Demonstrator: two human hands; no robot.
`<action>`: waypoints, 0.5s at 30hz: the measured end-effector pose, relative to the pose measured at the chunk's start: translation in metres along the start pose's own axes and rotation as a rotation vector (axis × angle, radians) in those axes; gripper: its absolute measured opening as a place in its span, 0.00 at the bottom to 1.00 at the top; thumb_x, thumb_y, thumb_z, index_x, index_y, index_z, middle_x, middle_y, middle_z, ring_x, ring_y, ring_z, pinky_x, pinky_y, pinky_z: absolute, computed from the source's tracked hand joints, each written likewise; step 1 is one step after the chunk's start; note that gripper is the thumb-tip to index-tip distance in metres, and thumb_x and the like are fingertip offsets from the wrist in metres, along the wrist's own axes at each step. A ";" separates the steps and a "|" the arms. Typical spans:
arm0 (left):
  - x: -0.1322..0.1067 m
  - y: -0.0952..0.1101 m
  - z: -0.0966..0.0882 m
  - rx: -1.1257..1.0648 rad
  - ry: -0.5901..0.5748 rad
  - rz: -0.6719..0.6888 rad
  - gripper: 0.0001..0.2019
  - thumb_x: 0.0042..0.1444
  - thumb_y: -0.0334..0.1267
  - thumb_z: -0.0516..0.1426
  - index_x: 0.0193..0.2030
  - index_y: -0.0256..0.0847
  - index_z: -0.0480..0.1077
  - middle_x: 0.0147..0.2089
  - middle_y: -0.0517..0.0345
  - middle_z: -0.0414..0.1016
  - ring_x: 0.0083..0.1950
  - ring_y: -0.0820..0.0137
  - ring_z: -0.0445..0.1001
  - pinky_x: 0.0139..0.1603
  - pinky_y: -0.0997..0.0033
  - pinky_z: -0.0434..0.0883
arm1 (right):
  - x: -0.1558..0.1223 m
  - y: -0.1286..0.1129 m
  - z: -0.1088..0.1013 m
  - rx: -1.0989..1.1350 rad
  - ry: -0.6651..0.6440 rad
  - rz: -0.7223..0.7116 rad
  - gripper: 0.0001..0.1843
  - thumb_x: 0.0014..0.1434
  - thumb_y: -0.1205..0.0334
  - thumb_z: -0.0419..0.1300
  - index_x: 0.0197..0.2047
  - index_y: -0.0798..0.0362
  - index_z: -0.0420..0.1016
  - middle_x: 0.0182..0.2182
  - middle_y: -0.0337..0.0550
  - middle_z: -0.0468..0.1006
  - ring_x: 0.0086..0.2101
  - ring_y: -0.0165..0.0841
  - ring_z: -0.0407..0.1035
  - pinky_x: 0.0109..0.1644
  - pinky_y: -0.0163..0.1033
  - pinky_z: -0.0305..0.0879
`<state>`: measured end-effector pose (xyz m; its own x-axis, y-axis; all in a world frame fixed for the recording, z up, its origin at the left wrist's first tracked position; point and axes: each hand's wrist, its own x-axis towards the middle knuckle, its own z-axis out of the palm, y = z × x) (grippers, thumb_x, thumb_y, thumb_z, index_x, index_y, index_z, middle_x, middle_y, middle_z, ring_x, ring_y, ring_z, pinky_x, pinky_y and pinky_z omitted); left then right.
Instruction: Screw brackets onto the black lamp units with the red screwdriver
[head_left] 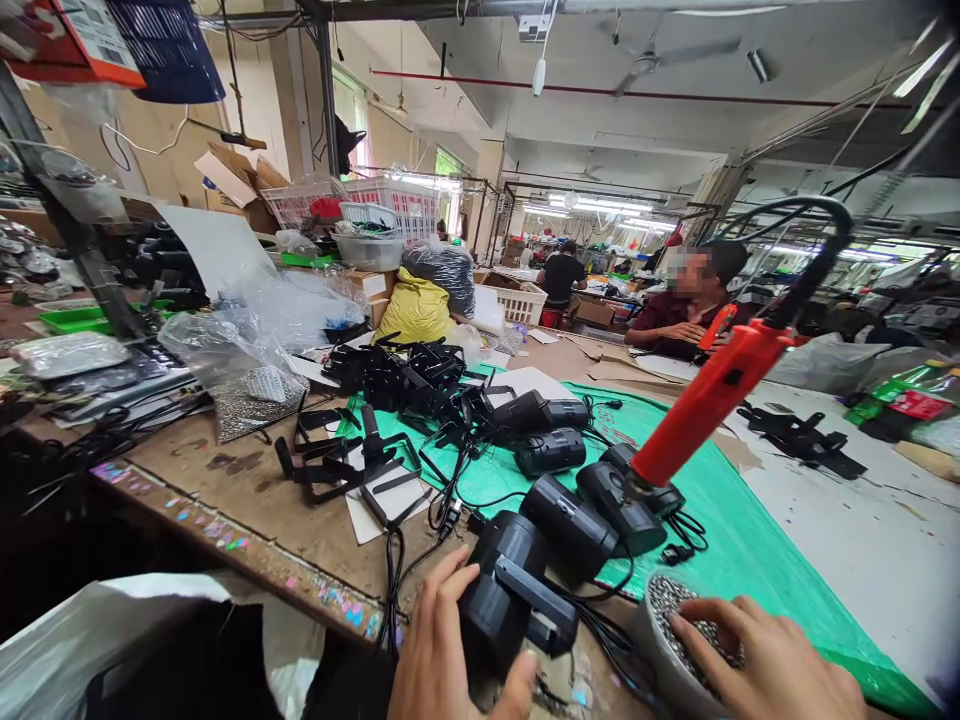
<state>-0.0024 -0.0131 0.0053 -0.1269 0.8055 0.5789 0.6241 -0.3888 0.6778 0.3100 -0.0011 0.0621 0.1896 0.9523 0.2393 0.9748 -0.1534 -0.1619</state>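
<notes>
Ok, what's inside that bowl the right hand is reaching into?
The bowl holds a heap of small silvery metal pieces, probably screws. The right hand rests its fingertips in them and covers the near part, so how deep the heap goes cannot be seen.

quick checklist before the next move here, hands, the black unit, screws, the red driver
1. Left hand has the black unit in its grip: ok, fingers wrapped on its side at the bench edge.
2. Bracket seated on the unit: cannot tell, it lies across the body but the joint is hidden.
3. Right hand at the screws: ok, fingertips rest in the bowl of screws.
4. Screw actually picked: cannot tell, fingertips cover it.
5. Red screwdriver free to grab: ok, it hangs tilted above the green mat, unheld.
6. Cables clear of the unit: not ok, they trail beside it.
</notes>
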 end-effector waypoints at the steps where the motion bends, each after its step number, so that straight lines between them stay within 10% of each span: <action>1: 0.002 0.003 -0.002 -0.014 0.008 0.001 0.25 0.55 0.40 0.60 0.60 0.44 0.62 0.65 0.42 0.69 0.65 0.51 0.72 0.61 0.47 0.73 | 0.001 -0.001 -0.001 0.003 -0.029 -0.011 0.23 0.56 0.34 0.55 0.33 0.37 0.85 0.34 0.47 0.81 0.36 0.49 0.75 0.31 0.46 0.62; 8: 0.015 0.025 -0.013 -0.032 0.079 0.078 0.13 0.64 0.37 0.54 0.55 0.45 0.66 0.61 0.48 0.71 0.62 0.57 0.71 0.61 0.53 0.68 | -0.007 -0.012 -0.003 0.062 0.098 0.050 0.23 0.57 0.36 0.53 0.30 0.39 0.84 0.32 0.47 0.80 0.38 0.49 0.73 0.33 0.43 0.54; 15: 0.018 0.025 -0.005 -0.007 0.029 0.058 0.14 0.67 0.38 0.52 0.58 0.45 0.65 0.62 0.48 0.70 0.63 0.57 0.70 0.61 0.53 0.67 | -0.008 -0.026 -0.005 0.239 -0.049 0.052 0.25 0.53 0.32 0.55 0.28 0.42 0.82 0.26 0.43 0.77 0.33 0.44 0.71 0.37 0.45 0.55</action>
<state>0.0067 -0.0103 0.0348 -0.1126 0.7681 0.6303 0.6254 -0.4381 0.6456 0.2842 -0.0062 0.0692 0.2272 0.9573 0.1787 0.9073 -0.1414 -0.3960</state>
